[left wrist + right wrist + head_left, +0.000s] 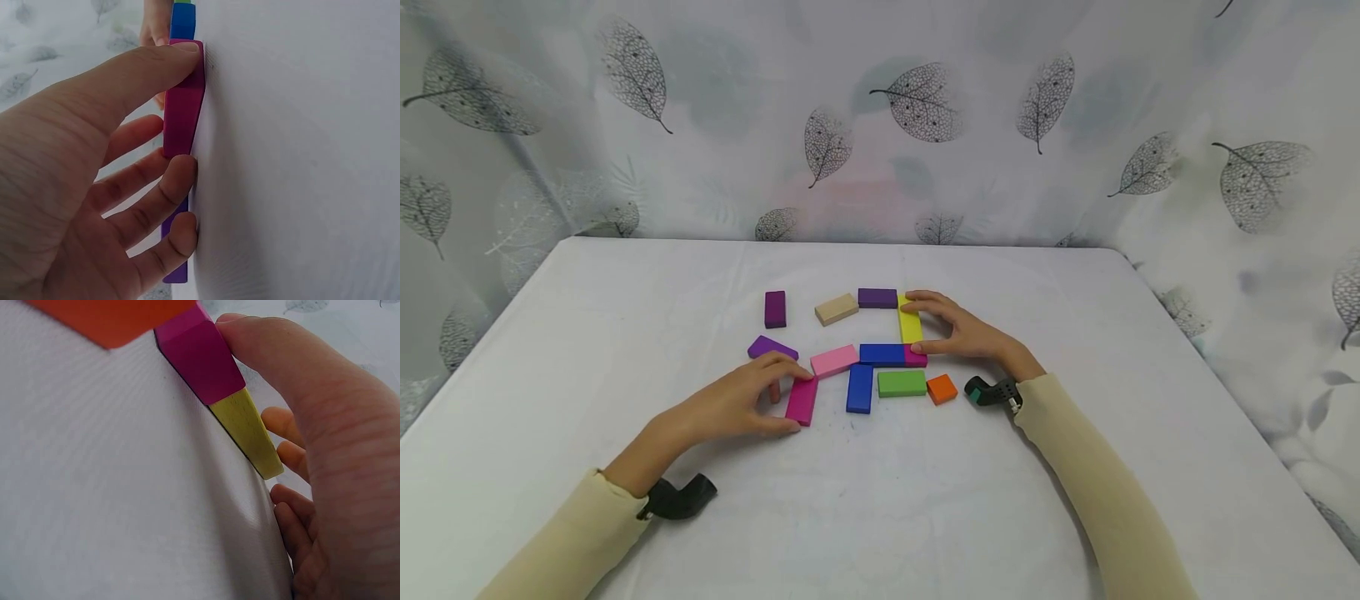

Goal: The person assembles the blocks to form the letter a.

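Observation:
My left hand [730, 400] holds a magenta block [802, 402] flat on the table, thumb at its near end and fingertips at its far end. In the left wrist view the thumb lies on that end of the magenta block [182, 106]. My right hand [966, 329] spans a yellow block [910, 323] and a small magenta block [916, 357] at its near end. Its fingertips meet the yellow block's far end while the thumb touches the small block. A long blue block [882, 356] adjoins the small block, and a pink block [835, 361] slants between it and the held magenta one.
Behind lie a dark purple block [775, 309], a beige block [837, 309] and a purple block [877, 298]. A purple triangle [771, 347] is beside my left fingers. A standing-lengthwise blue block [860, 389], green block [902, 383] and orange block [942, 389] lie nearer on the white table [880, 517].

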`<action>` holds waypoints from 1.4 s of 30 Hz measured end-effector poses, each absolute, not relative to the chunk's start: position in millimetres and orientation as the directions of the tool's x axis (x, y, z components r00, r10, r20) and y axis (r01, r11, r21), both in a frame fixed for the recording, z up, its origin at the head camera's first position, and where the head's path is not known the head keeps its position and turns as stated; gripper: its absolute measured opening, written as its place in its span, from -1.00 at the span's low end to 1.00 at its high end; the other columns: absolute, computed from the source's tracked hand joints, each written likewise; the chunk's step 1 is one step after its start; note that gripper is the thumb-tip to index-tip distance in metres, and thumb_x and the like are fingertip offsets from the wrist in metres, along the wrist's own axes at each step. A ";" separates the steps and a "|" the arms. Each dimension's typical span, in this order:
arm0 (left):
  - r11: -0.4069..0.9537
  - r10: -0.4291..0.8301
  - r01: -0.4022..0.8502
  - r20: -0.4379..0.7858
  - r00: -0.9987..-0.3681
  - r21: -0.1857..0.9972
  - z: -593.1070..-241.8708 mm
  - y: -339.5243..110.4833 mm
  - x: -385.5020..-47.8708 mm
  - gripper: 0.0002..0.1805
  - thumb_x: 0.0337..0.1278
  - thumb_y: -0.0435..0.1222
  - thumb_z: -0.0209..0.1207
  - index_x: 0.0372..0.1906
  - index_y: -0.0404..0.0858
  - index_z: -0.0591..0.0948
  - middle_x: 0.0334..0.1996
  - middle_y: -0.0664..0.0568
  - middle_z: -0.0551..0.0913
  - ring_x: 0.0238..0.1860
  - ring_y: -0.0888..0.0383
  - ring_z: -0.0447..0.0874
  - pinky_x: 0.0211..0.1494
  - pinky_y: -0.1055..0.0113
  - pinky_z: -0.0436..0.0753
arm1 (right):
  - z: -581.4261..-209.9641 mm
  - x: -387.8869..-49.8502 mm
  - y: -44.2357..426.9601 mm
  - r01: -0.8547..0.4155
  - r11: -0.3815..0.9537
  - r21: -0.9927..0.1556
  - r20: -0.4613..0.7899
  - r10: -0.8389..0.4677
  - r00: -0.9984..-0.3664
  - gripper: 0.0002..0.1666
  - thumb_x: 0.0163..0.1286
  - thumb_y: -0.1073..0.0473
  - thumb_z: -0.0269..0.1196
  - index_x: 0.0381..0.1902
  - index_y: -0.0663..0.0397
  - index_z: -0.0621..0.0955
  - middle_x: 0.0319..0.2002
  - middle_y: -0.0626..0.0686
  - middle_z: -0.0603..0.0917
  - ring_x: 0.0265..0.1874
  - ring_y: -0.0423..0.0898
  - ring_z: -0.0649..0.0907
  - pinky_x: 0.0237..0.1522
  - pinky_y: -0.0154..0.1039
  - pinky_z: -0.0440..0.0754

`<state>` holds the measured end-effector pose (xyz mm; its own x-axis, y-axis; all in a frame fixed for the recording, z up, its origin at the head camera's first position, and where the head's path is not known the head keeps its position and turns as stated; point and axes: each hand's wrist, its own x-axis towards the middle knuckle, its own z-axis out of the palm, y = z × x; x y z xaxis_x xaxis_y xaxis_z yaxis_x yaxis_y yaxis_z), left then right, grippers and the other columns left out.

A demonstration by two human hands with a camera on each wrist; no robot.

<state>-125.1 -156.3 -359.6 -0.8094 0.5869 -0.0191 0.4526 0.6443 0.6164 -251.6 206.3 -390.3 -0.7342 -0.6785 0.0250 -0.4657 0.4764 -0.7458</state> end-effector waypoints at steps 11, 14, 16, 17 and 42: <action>0.692 0.556 0.439 -0.035 -0.831 0.572 -360.6 -152.2 -123.4 -0.33 -0.08 -0.07 0.45 0.20 -0.09 0.51 -0.14 0.08 0.46 -0.24 0.22 0.47 -0.26 0.40 0.59 | -389.9 -251.5 207.3 -0.475 0.486 -0.734 0.024 -0.680 -0.733 -0.25 0.26 0.16 0.36 0.39 0.03 0.38 0.51 0.05 0.10 0.51 0.06 0.02 0.44 0.25 -0.08; 0.699 0.553 0.439 -0.037 -0.833 0.565 -360.5 -151.3 -123.3 -0.33 -0.08 -0.06 0.45 0.20 -0.08 0.51 -0.16 0.09 0.46 -0.25 0.22 0.48 -0.27 0.40 0.58 | -389.8 -251.0 206.8 -0.471 0.483 -0.738 0.023 -0.679 -0.734 -0.25 0.26 0.17 0.35 0.39 0.05 0.38 0.51 0.06 0.10 0.51 0.08 0.02 0.43 0.26 -0.09; 0.703 0.552 0.440 -0.038 -0.833 0.559 -360.5 -150.8 -123.3 -0.34 -0.07 -0.06 0.45 0.20 -0.08 0.51 -0.18 0.10 0.46 -0.26 0.22 0.47 -0.29 0.40 0.57 | -390.0 -250.7 206.3 -0.468 0.485 -0.739 0.021 -0.677 -0.736 -0.25 0.27 0.18 0.35 0.39 0.09 0.37 0.51 0.09 0.09 0.51 0.10 0.01 0.43 0.26 -0.10; 0.704 0.553 0.442 -0.038 -0.833 0.556 -360.5 -150.6 -123.2 -0.34 -0.07 -0.06 0.45 0.20 -0.08 0.51 -0.18 0.10 0.45 -0.27 0.23 0.47 -0.30 0.40 0.57 | -390.1 -250.6 205.9 -0.466 0.487 -0.739 0.020 -0.676 -0.737 -0.25 0.27 0.20 0.34 0.40 0.11 0.36 0.52 0.11 0.08 0.51 0.11 0.01 0.43 0.26 -0.10; 0.727 0.518 0.529 0.157 -0.841 0.437 -355.0 -136.1 -124.7 -0.55 0.04 -0.05 0.37 0.04 -0.14 0.64 0.05 -0.03 0.60 0.10 -0.01 0.55 0.13 -0.02 0.58 | -390.0 -252.5 207.5 -0.475 0.487 -0.733 0.021 -0.682 -0.731 -0.25 0.27 0.14 0.35 0.39 0.04 0.38 0.51 0.06 0.10 0.51 0.08 0.03 0.44 0.24 -0.06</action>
<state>-124.7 -136.1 -355.0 -0.8411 0.5177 0.1569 0.5292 0.7272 0.4372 -252.5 207.5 -390.0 -0.7314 -0.6816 0.0212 -0.4750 0.4869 -0.7331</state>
